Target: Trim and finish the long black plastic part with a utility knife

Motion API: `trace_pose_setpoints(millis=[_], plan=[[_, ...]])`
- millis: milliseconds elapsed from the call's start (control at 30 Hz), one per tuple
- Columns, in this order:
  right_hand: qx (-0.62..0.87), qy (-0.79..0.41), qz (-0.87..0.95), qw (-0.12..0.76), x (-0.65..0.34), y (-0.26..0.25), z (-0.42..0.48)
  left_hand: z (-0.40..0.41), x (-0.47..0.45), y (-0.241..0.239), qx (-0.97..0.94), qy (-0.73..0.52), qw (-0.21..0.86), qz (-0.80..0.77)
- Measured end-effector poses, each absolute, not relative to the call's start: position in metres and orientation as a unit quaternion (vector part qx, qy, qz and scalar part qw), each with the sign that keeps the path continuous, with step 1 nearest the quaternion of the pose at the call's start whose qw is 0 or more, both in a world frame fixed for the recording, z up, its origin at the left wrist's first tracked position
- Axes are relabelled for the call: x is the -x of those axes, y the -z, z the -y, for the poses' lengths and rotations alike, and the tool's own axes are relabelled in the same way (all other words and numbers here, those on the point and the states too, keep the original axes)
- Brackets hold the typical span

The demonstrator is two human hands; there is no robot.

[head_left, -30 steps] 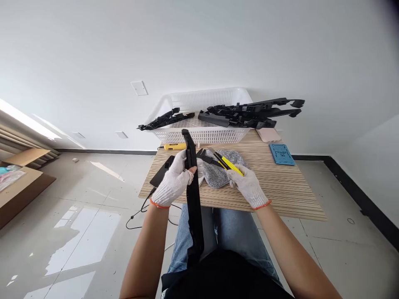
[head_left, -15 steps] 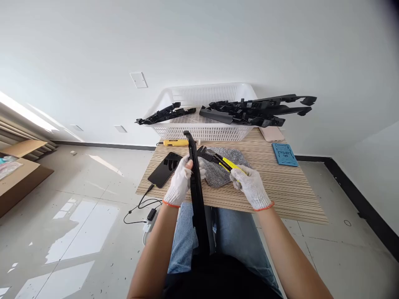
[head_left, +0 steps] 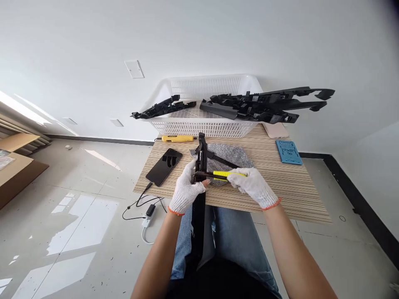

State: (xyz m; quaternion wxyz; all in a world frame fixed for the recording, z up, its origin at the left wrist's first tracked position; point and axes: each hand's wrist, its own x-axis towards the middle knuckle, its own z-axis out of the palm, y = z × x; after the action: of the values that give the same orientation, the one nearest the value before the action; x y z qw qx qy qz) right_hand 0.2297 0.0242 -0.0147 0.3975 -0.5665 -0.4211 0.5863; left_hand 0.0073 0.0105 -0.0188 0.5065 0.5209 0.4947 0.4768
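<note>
Currently, left hand (head_left: 187,187): grips black strip (head_left: 198,216), running 12 to 6 o'clock.
Right hand (head_left: 253,185): at the strip's 3 o'clock, grasps yellow cutter (head_left: 220,173).
Cutter: swung from 10 to 9 o'clock, now overlapping the strip in view.

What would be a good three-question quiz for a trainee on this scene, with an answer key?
1. Multiple choice: Which hand grips the yellow-and-black tool by its yellow handle?
A. Left
B. Right
C. Neither
2. True or false: At the right of the white basket, a bundle of black parts sticks out past the rim.
3. Fill in the blank: To the left of the long black part, a ____ lies on the table.

Key:
1. B, the right hand.
2. True.
3. Phone.
</note>
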Motion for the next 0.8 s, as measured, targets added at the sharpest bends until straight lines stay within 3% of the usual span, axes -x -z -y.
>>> trace_pose_setpoints(millis=[133,233,367,467,600,700,800], plan=[[0.588,-0.549,0.391,0.446,-0.235,0.018,-0.023,-0.009,-0.006,0.022,-0.515,-0.466,0.53,-0.486],[0.587,-0.555,0.42,0.414,-0.238,0.019,-0.022,-0.009,-0.005,0.023,-0.522,-0.465,0.536,-0.474],[0.607,-0.523,0.391,0.453,-0.241,0.017,-0.023,-0.008,-0.004,0.021,-0.53,-0.455,0.525,-0.486],[0.598,-0.557,0.414,0.4,-0.242,0.015,-0.023,-0.008,-0.004,0.019,-0.524,-0.454,0.532,-0.486],[0.61,-0.534,0.39,0.438,-0.242,0.013,-0.023,-0.008,-0.007,0.017,-0.492,-0.466,0.558,-0.478],[0.598,-0.565,0.412,0.392,-0.241,0.012,-0.024,-0.008,-0.009,0.018,-0.49,-0.479,0.53,-0.499],[0.595,-0.553,0.406,0.419,-0.242,0.013,-0.025,-0.007,-0.01,0.021,-0.513,-0.487,0.485,-0.514]])
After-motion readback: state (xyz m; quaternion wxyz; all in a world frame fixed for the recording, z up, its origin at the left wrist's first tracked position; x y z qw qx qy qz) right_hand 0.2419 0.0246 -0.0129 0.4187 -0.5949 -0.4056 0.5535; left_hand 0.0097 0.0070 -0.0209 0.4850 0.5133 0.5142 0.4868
